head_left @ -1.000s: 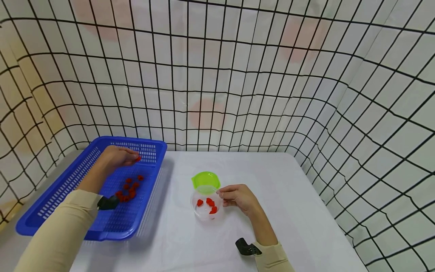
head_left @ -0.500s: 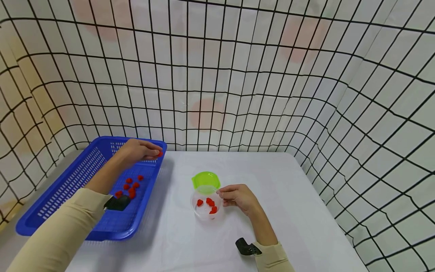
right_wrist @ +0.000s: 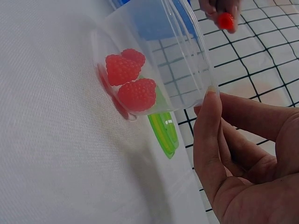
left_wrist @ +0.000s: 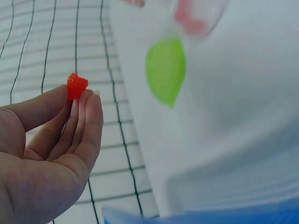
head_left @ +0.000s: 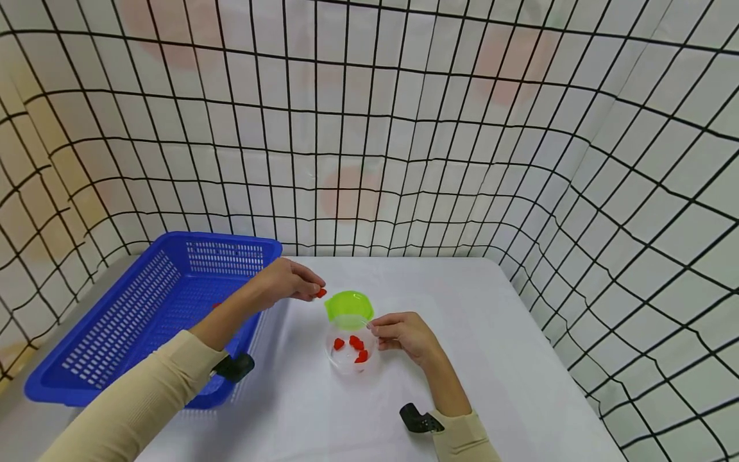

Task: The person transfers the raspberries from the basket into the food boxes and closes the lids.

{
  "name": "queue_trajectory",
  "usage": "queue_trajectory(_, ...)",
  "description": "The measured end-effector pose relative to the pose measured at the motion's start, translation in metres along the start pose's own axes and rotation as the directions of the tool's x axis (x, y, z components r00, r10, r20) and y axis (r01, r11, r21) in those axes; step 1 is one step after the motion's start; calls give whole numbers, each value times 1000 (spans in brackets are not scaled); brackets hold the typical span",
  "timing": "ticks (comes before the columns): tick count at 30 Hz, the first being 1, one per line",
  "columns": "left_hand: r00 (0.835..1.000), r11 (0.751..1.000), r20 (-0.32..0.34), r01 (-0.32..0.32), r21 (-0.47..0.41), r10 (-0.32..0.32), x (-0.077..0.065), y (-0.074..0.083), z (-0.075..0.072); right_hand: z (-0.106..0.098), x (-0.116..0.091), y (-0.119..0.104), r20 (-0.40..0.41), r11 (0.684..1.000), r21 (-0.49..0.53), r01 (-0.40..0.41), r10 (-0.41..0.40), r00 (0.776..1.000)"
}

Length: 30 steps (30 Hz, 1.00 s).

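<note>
in the head view, the left hand [head_left: 288,282] pinches 1 red raspberry [left_wrist: 77,87] in its fingertips, above the table [head_left: 519,385] at 11 o'clock from a clear cup [right_wrist: 187,70]. the right hand [head_left: 410,337], at 3 o'clock, has its grip clamped on the cup's rim, thumb and finger together. several red raspberries [right_wrist: 136,94] lie inside the cup. a green piece [head_left: 349,304] sits just beyond at 12 o'clock; whether it touches the cup, i cannot tell. a blue basket [head_left: 152,282] stands at 9 o'clock, its inside partly hidden by the left arm.
</note>
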State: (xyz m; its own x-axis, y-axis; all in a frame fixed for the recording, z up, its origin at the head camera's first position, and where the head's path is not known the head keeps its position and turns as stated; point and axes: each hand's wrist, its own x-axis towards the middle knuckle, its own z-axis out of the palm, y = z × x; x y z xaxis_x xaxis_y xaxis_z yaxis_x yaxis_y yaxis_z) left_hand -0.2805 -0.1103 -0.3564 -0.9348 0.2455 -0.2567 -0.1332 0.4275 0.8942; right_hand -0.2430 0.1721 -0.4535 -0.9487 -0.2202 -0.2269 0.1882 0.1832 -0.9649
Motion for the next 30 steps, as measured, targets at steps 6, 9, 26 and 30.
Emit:
queue_trajectory(6,998,1000,56,14,17,-15,1,-5,28,1,1,-1,-8,1000,-9,-12,12,1000)
queue_trajectory(9,994,1000,106,9,19,-11,0,-8,40,0,1,0,-6,1000,0,-12,12,1000)
queue_trajectory(26,961,999,275,15,39,-26,-5,-15,63,0,3,1,0,1000,3,-3,3,1000)
queue_trajectory(30,952,999,304,14,41,-26,-5,-16,65,-1,2,2,5,1000,3,-1,1,1000)
